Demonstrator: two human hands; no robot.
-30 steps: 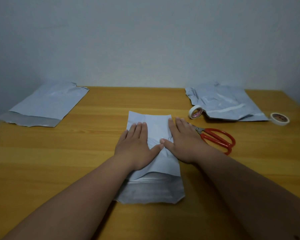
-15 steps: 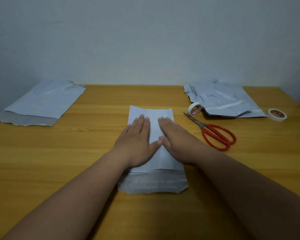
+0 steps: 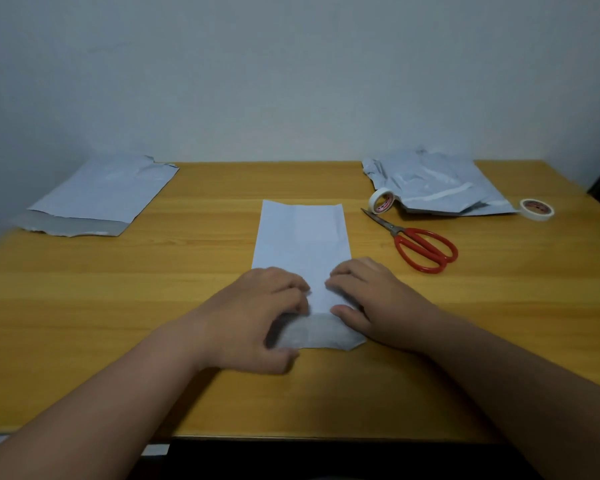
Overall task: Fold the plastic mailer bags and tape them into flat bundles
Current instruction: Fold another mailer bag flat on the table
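A pale blue-grey mailer bag (image 3: pixel 302 237), folded lengthwise into a narrow strip, lies in the middle of the wooden table (image 3: pixel 118 306). Its grey flap end (image 3: pixel 319 336) points toward me. My left hand (image 3: pixel 257 313) has curled fingers on the strip's near left part, with its thumb at the flap's near edge. My right hand (image 3: pixel 371 299) has curled fingers on the near right part, and its thumb lies on the flap's fold line. Both hands pinch the near end of the bag.
Red-handled scissors (image 3: pixel 426 251) lie right of the strip. One tape roll (image 3: pixel 381 200) leans by a crumpled pile of mailers (image 3: pixel 437 188) at the back right. A second roll (image 3: pixel 537 209) lies beyond that pile. A flat mailer (image 3: pixel 101 195) lies at the back left.
Both hands slid from the middle of the strip toward me. They went from flat palms pressing to curled fingers on its near flap end.
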